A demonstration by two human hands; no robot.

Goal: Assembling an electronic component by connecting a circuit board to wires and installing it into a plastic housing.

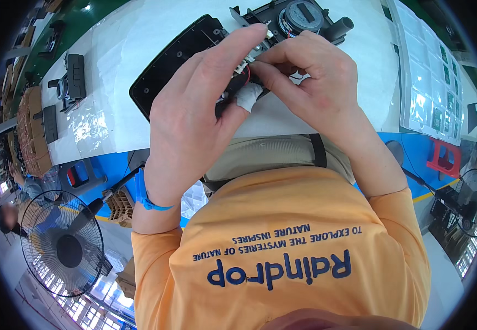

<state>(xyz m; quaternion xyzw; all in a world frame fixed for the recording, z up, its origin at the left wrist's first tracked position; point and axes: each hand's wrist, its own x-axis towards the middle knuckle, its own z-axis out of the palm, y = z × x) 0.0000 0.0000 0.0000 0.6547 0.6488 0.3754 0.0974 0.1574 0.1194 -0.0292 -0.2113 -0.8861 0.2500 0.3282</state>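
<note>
A black plastic housing [177, 55] lies tilted on the white-covered bench, its inner side up. My left hand [192, 99] is closed around its right edge, with white wrapping [248, 98] at the thumb tip. Thin wires and small white connectors [242, 67] show between my hands at that edge. My right hand [318, 74] pinches there with thumb and forefinger, on what looks like a thin wire; its fingertips partly hide it. Just beyond the hands sits a second black housing with a round speaker [303, 16], wires leading from it.
Clear plastic trays [431, 77] holding green boards stand at the right. Another black speaker part [72, 82] lies on the left of the bench, near a cardboard box [34, 129]. Behind are a fan [68, 247], a red stool [443, 158] and, at far left, another person.
</note>
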